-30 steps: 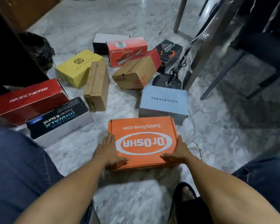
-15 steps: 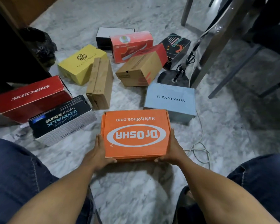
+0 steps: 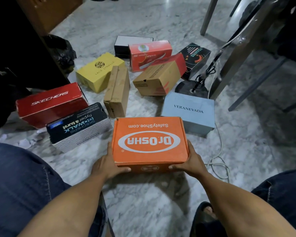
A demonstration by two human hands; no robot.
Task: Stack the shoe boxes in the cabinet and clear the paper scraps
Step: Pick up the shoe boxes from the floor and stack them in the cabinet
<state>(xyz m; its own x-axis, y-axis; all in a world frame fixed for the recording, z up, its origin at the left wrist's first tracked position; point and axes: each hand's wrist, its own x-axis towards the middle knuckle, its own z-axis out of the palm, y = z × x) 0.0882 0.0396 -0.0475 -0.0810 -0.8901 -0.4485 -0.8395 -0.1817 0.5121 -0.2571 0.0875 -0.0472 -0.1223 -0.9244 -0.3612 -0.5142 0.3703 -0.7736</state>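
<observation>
Head view: the orange box (image 3: pixel 149 142) is between both hands. The left hand (image 3: pixel 108 164) is clamped on its near left corner and the right hand (image 3: pixel 191 161) on its near right corner, so both are gripping it. Going by the shadow underneath, I'd say it's just off the floor (image 3: pixel 143 202), in front of the knees. Looks like the pick-up step for this one, with plenty more boxes spread out beyond, like the blue box (image 3: pixel 188 112) and the black box (image 3: pixel 77 127) right beside it. Next move, I reckon: swing it over to the dark cabinet (image 3: pixel 29 53) on the left without clipping the black box. Paper scraps (image 3: pixel 24 143) lie by the left knee, not cleared yet
</observation>
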